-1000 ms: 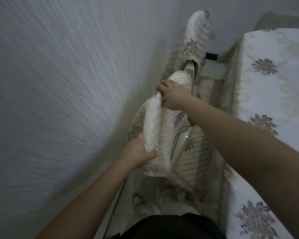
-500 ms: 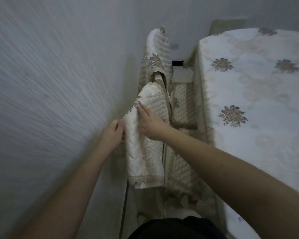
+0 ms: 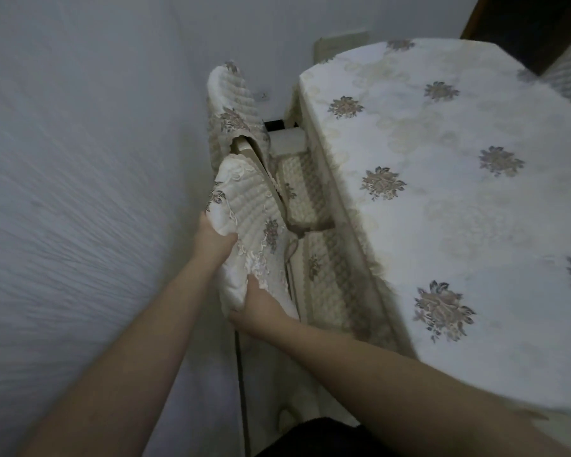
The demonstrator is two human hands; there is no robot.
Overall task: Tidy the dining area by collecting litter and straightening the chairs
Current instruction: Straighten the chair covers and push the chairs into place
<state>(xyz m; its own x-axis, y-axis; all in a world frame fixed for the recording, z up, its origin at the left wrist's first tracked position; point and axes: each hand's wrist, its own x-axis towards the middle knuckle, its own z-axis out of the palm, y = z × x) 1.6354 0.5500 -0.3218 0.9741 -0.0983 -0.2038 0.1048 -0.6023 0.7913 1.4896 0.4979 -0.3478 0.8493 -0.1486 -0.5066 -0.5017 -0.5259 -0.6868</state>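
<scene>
- Chair cover [image 3: 244, 206], a cream quilted fabric sleeve with grey flower embroidery, sits over the backrest of the nearer chair, between wall and counter.
- Left hand [image 3: 211, 239] grips the cover's wall-side edge, thumb curled over the fabric.
- Right hand [image 3: 261, 308] pinches the cover's lower hem, fingers curled under it.
- Second chair [image 3: 231, 107], wearing a matching quilted cover, stands just beyond the first.
- Both quilted seats [image 3: 327, 285] tuck under the counter [image 3: 475, 209], draped in a white flowered tablecloth.
- Pale textured wall [image 3: 80, 192] runs along the left.
</scene>
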